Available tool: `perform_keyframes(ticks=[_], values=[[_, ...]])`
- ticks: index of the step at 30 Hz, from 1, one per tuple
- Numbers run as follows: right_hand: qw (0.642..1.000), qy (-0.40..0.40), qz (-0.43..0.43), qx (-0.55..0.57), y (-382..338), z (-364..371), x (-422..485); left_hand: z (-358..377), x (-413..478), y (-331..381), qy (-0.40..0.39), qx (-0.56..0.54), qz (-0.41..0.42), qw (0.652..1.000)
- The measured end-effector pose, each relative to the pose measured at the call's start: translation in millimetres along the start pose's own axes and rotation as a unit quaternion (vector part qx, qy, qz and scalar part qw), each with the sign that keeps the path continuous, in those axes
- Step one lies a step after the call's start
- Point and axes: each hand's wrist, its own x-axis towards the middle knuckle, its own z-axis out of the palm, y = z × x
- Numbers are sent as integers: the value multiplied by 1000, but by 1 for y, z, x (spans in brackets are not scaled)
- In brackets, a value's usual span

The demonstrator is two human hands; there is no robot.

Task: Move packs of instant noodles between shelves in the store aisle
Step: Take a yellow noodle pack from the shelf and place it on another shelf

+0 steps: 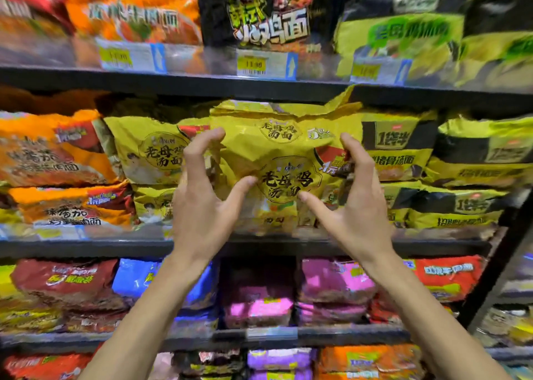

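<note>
1. Both hands are spread in a half-curled claw around a crinkled yellow plastic multipack of instant noodles (282, 154). Whether they actually grip it or only touch it cannot be told.
2. The left hand (202, 203) is at the pack's left side, back toward the camera. Its fingers (199, 149) arch up to the pack's upper left edge, and its thumb (245, 185) reaches onto the printed front.
3. The right hand (357, 206) mirrors it on the right side. Its fingers (357, 154) bend over the pack's right edge, and its thumb (311, 201) stretches toward the middle of the front.
4. Both bare forearms rise from the bottom of the view and converge toward the pack.
5. The pack sits on the middle black metal shelf (86, 247), on top of another yellow pack. It is between a matching yellow pack (150, 151) on the left and yellow-and-black packs (401, 149) on the right.
</note>
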Motion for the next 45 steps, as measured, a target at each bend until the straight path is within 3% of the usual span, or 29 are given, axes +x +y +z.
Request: perform_keyframes(ticks=[16, 33, 45], values=[[1000, 19, -2, -7, 57, 52, 14, 59, -6, -53, 12, -19, -35, 999], [998, 47, 29, -38, 60, 81, 35, 86, 24, -76, 28, -63, -17, 997], [993, -20, 73, -92, 55, 78, 47, 87, 33, -81, -39, 12, -61, 997]])
